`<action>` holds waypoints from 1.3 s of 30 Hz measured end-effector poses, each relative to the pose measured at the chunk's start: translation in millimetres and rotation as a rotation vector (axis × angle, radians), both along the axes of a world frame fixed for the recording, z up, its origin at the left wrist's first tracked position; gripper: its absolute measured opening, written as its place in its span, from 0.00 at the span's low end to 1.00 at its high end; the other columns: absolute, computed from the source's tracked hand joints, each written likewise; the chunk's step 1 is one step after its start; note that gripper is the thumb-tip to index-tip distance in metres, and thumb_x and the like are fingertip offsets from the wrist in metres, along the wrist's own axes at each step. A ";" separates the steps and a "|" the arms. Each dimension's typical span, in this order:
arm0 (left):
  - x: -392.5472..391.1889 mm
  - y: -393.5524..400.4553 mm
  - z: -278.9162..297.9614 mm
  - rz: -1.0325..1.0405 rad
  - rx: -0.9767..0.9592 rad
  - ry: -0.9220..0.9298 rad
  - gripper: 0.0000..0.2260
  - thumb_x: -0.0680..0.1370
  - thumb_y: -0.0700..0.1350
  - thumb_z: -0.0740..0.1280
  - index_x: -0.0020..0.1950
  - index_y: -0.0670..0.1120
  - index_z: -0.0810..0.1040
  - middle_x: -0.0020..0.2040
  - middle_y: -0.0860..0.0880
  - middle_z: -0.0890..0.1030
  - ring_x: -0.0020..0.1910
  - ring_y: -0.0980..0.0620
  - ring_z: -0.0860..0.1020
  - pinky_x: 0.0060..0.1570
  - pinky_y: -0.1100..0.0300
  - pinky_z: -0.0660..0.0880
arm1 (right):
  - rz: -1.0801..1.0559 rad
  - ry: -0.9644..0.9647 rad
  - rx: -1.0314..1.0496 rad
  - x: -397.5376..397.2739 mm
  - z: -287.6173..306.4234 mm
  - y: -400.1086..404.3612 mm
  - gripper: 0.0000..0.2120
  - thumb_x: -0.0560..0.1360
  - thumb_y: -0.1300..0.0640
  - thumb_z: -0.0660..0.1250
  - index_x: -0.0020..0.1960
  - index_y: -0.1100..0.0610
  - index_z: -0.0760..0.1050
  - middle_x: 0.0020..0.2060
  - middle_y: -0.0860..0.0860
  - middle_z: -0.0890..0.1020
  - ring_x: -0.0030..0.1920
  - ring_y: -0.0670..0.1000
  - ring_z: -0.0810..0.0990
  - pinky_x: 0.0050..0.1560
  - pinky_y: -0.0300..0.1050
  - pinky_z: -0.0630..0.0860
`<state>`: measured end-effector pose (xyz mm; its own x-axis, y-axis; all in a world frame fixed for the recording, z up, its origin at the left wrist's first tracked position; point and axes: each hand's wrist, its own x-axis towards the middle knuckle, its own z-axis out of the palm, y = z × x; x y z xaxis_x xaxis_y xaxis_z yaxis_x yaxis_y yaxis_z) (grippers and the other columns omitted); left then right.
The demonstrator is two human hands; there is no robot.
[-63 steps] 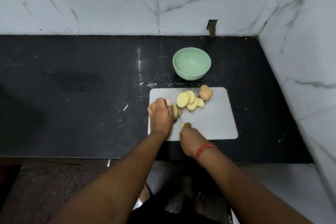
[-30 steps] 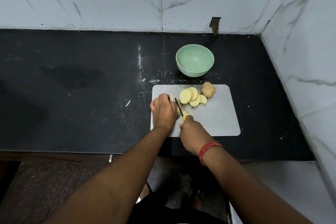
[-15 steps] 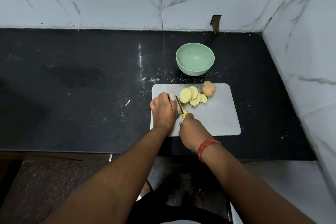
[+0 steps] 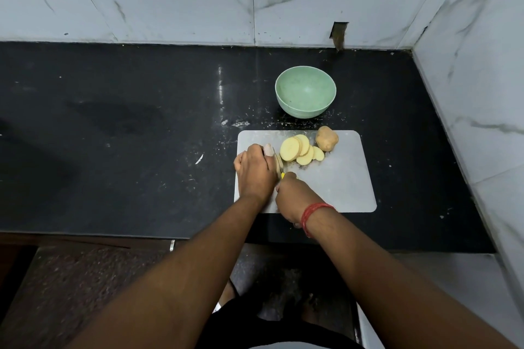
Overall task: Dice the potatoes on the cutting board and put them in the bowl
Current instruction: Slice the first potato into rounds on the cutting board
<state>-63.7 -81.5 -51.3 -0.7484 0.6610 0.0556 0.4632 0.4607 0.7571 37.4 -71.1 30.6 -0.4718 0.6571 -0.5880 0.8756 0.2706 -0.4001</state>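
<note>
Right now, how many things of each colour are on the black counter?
Green: 1, the round green bowl
Grey: 1, the flat grey cutting board
Brown: 1, the whole brown potato
Pale yellow: 4 round potato slices showing, fanned and overlapping
Total: 7
Another piece under the left hand is mostly hidden.

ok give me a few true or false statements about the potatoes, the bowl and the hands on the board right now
1. The pale green round bowl holds diced potato. False: it is empty.
2. A whole unpeeled brown potato sits at the far edge of the grey plastic cutting board. True.
3. The round yellow potato slices lie on the black counter. False: they lie on the board.
4. The right hand grips a yellow-handled knife. True.
5. The left hand rests on the bowl. False: it holds down a potato piece on the board.
</note>
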 end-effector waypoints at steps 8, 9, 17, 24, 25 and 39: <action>0.1 1.1 0.2 0.004 -0.019 -0.012 0.16 0.86 0.50 0.52 0.43 0.44 0.67 0.36 0.53 0.71 0.41 0.49 0.71 0.70 0.49 0.61 | 0.075 0.006 0.048 9.2 -8.5 -2.5 0.16 0.81 0.60 0.55 0.66 0.65 0.65 0.58 0.63 0.76 0.58 0.62 0.77 0.48 0.47 0.69; 0.4 1.2 1.0 0.007 -0.024 -0.010 0.15 0.86 0.49 0.53 0.43 0.44 0.68 0.36 0.53 0.71 0.41 0.49 0.71 0.70 0.49 0.60 | 0.076 0.000 0.050 5.8 -10.5 -0.3 0.17 0.81 0.60 0.56 0.67 0.65 0.65 0.59 0.62 0.76 0.58 0.62 0.77 0.48 0.46 0.69; -0.7 1.0 3.3 0.000 -0.027 -0.015 0.14 0.86 0.47 0.53 0.44 0.44 0.68 0.37 0.54 0.71 0.43 0.50 0.70 0.70 0.50 0.59 | 0.092 -0.022 0.056 4.7 -17.9 -0.4 0.17 0.80 0.61 0.57 0.67 0.65 0.65 0.58 0.62 0.76 0.58 0.62 0.77 0.47 0.47 0.70; -4.1 -1.2 -5.0 -0.028 -0.017 -0.033 0.19 0.85 0.56 0.47 0.45 0.45 0.67 0.42 0.48 0.76 0.52 0.45 0.71 0.70 0.49 0.59 | 0.070 -0.016 -0.008 42.8 -21.9 -18.0 0.11 0.78 0.67 0.54 0.59 0.64 0.63 0.41 0.55 0.75 0.38 0.53 0.76 0.30 0.42 0.63; -4.0 -1.7 -5.3 -0.030 -0.014 -0.032 0.18 0.85 0.56 0.48 0.46 0.45 0.68 0.43 0.48 0.77 0.53 0.45 0.71 0.71 0.49 0.59 | 0.059 0.001 0.001 45.7 -19.7 -18.0 0.09 0.78 0.66 0.54 0.58 0.63 0.63 0.38 0.53 0.73 0.34 0.49 0.73 0.28 0.40 0.61; -3.6 1.7 -7.6 -0.015 -0.001 -0.003 0.21 0.84 0.60 0.46 0.45 0.46 0.68 0.39 0.53 0.76 0.48 0.48 0.74 0.70 0.50 0.60 | -0.017 0.170 0.074 23.9 -4.5 -15.5 0.13 0.82 0.60 0.54 0.65 0.64 0.62 0.49 0.60 0.79 0.46 0.57 0.79 0.41 0.45 0.71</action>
